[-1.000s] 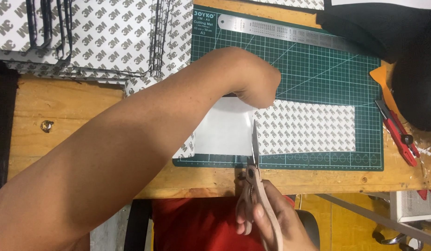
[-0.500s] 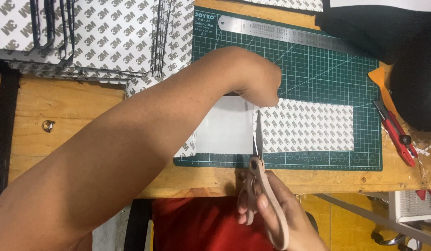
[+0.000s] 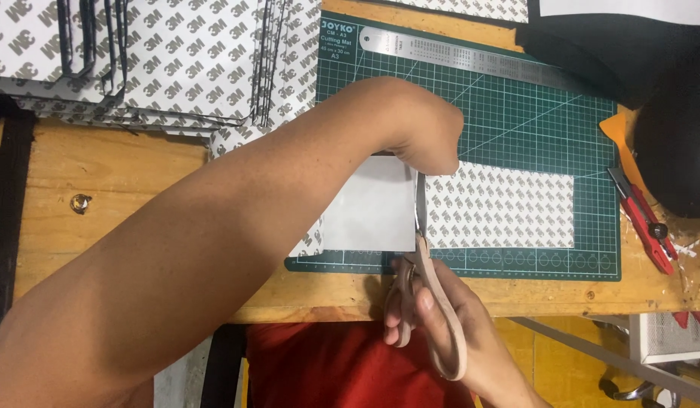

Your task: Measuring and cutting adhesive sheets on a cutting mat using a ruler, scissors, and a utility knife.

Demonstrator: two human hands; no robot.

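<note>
Sheet: a patterned adhesive sheet (image 3: 501, 205) lies flat on the green cutting mat (image 3: 516, 113), along its near edge, so the blades reach in from the worktop's front edge.
Scissors: pink-handled scissors (image 3: 423, 249), blades partway into the sheet.
Right hand: right hand (image 3: 440, 321), grip closed through the scissor handles.
Left hand: left hand (image 3: 429, 136) presses the sheet flat beside the cut; whether its fingers are spread or curled I cannot tell.
Around: steel ruler (image 3: 471, 57) at the mat's far edge, red utility knife (image 3: 643, 219) off its right edge.

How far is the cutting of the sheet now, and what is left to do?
Done: patterned sheets lie stacked at the upper left. In hand: the left hand presses the sheet on the green cutting mat, and the right hand works the scissors, whose blades reach nearly to its far edge. Left: that last bit of the cut.
</note>
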